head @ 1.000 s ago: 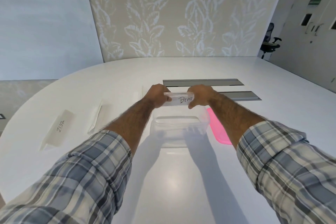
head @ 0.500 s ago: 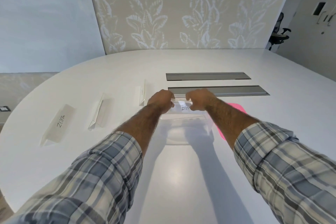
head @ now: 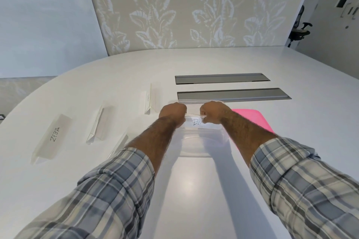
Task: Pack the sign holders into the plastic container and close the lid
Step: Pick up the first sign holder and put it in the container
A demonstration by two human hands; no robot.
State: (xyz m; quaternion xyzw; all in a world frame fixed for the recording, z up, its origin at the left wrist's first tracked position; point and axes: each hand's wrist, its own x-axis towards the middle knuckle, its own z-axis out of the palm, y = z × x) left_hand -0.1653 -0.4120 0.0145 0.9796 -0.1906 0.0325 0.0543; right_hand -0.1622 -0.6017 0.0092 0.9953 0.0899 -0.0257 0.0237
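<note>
Left hand (head: 172, 112) and right hand (head: 212, 111) both curled tight around the ends of a clear acrylic sign holder with a white card lettered "BEA…" (head: 195, 122), held inside the far end of the clear rectangular plastic container (head: 202, 145) on the white oval table (head: 194, 190). Flat pink lid (head: 254, 118) lying just right of the container, partly behind the right forearm. Left of the container, four more clear sign holders on the table: one reading "ZEBRA" (head: 51, 137), a second (head: 98, 127) beside it, a third (head: 148, 99) farther back, a fourth (head: 119, 144) half hidden by the left plaid sleeve (head: 108, 190).
</note>
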